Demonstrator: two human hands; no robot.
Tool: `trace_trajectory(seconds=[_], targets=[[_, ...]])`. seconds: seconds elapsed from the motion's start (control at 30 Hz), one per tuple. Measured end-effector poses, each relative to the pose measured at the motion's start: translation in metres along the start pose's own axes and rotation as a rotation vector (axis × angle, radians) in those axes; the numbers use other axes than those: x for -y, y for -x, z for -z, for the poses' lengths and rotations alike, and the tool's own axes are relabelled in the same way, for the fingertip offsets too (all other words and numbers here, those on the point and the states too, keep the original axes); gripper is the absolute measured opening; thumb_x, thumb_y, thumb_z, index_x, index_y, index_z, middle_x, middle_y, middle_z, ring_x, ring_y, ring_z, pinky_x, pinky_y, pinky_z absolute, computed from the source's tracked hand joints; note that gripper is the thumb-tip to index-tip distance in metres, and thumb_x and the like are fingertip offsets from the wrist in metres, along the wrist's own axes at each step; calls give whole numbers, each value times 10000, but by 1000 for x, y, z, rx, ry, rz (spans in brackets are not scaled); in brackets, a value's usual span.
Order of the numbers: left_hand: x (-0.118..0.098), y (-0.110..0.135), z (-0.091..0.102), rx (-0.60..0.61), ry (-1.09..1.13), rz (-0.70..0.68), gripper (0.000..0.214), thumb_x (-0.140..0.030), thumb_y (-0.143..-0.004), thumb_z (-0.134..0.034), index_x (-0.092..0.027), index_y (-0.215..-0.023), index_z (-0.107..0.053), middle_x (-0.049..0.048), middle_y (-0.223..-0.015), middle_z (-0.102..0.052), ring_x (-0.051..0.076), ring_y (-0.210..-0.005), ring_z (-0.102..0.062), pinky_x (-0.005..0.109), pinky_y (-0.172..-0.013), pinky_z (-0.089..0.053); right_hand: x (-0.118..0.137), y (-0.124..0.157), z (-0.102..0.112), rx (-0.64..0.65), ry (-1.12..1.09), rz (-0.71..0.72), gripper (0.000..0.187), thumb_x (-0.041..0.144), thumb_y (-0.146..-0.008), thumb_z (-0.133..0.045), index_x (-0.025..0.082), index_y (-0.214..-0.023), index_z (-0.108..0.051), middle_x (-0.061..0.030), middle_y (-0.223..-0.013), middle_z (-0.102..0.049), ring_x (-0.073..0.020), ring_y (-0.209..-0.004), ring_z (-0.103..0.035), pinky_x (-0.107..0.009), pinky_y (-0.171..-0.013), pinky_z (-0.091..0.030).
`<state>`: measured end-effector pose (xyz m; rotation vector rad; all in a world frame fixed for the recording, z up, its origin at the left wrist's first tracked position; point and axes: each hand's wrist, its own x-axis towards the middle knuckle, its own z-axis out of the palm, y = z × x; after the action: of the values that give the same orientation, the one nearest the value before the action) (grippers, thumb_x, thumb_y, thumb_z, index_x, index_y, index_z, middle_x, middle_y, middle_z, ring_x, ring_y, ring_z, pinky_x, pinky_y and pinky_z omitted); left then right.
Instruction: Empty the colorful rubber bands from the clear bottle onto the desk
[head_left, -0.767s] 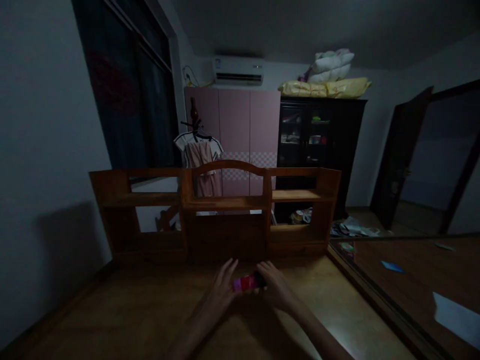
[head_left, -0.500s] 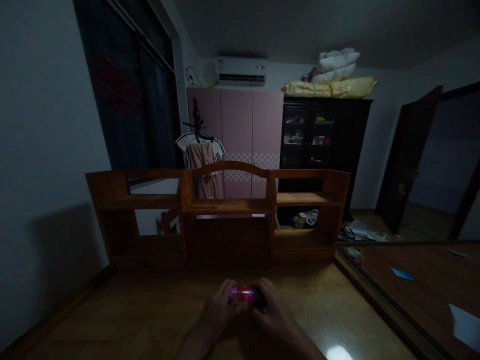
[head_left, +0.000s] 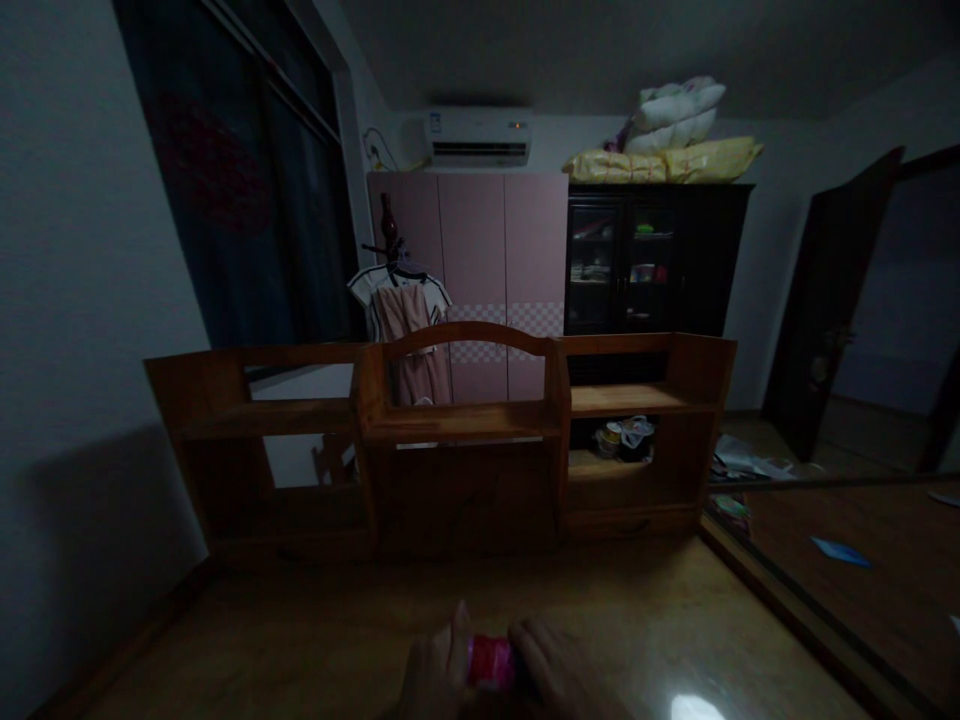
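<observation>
Low in the head view, I hold a small pink-and-red cylinder point(head_left: 491, 661) crosswise between both hands. I cannot tell exactly what it is. My left hand point(head_left: 437, 668) is closed around its left end, with one finger pointing up. My right hand point(head_left: 553, 665) wraps the right end, and its fingers cover that side. Both hands are just above or on the glossy wooden tabletop point(head_left: 315, 640); in the dim light I cannot tell which.
A wooden shelf unit point(head_left: 465, 425) stands along the back of the tabletop. To the left is a wall point(head_left: 97, 520). A raised wooden edge point(head_left: 780, 620) runs down the right side, with a blue sheet point(head_left: 840, 551) on the brown surface beyond.
Both hands and the cylinder sit lower in the view. The cylinder's black right end, visible before, is now hidden by my right hand. The shelf unit looks larger and closer.
</observation>
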<state>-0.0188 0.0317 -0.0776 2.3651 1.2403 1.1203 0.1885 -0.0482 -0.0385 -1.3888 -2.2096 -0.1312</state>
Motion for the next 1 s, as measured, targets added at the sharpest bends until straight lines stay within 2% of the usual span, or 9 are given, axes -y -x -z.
trace_trajectory(seconds=[0.17, 0.27, 0.37, 0.47, 0.57, 0.67, 0.73, 0.87, 1.0], targets=[[-10, 10, -3, 177, -184, 176, 449, -277, -837, -409, -171, -1190, -664, 145, -901, -709, 304, -838, -649, 420, -796, -503, -17, -1, 0, -111, 224, 201, 423, 159, -770, -663, 179, -1178, -550, -80, -1016, -698, -261, -829, -644, -354, -723, -537], [-32, 7, 9, 175, 157, 266, 457, -319, -840, -470, -217, -1266, -601, 136, -1155, -660, 311, -1078, -601, 432, -955, -450, -21, 4, 8, -118, 201, 140, 435, 142, -771, -631, 181, -1196, -553, -89, -1015, -689, -258, -847, -638, -349, -714, -542], [-51, -3, 19, 178, 301, 300, 498, -420, -923, -388, -285, -1402, -412, 80, -1253, -612, 210, -1077, -619, 319, -896, -504, -25, 10, 13, -176, 188, 16, 444, 126, -764, -587, 165, -1206, -559, -127, -1092, -661, -283, -965, -618, -384, -803, -535], [-61, -11, 20, 167, 575, 240, 500, -466, -889, -492, -244, -1336, -459, 99, -1332, -536, 200, -1093, -598, 282, -894, -497, -30, 12, 17, -214, 180, -52, 495, 73, -747, -523, 157, -1234, -550, -143, -1160, -630, -287, -1051, -587, -406, -864, -517], [-62, -15, 16, 119, 683, 204, 459, -518, -877, -498, -196, -1201, -549, 109, -1203, -602, 199, -990, -610, 274, -831, -498, -33, 9, 21, -187, 168, -55, 526, 39, -741, -494, 164, -1250, -545, -136, -1153, -625, -271, -1041, -580, -399, -850, -521], [-58, -17, 13, 128, 635, 302, 518, -624, -852, -454, -143, -956, -615, 79, -859, -661, 195, -778, -601, 273, -695, -478, -32, 7, 22, -147, 184, -3, 536, 44, -740, -523, 153, -1265, -539, -138, -1147, -625, -276, -1052, -563, -417, -876, -509], [-57, -16, 17, 137, 578, 379, 576, -676, -838, -413, -141, -845, -625, 68, -769, -643, 202, -740, -583, 279, -666, -457, -28, 7, 21, -113, 188, 23, 543, 55, -745, -542, 155, -1278, -535, -136, -1162, -619, -277, -1065, -553, -423, -907, -493], [-62, -13, 28, 63, 686, 468, 594, -673, -853, -382, -210, -1163, -587, 86, -1096, -643, 237, -1001, -591, 299, -826, -460, -15, 2, 19, -19, 99, -44, 504, 99, -768, -557, 194, -1262, -551, -111, -1177, -610, -255, -1075, -548, -387, -926, -472], [-64, -16, 29, 63, 891, 289, 583, -562, -830, -538, -252, -1318, -468, 100, -1303, -539, 227, -1097, -566, 313, -938, -444, -7, -9, 18, 23, 10, -198, 446, 134, -775, -546, 223, -1210, -587, -107, -1220, -595, -244, -1103, -554, -366, -941, -452]])
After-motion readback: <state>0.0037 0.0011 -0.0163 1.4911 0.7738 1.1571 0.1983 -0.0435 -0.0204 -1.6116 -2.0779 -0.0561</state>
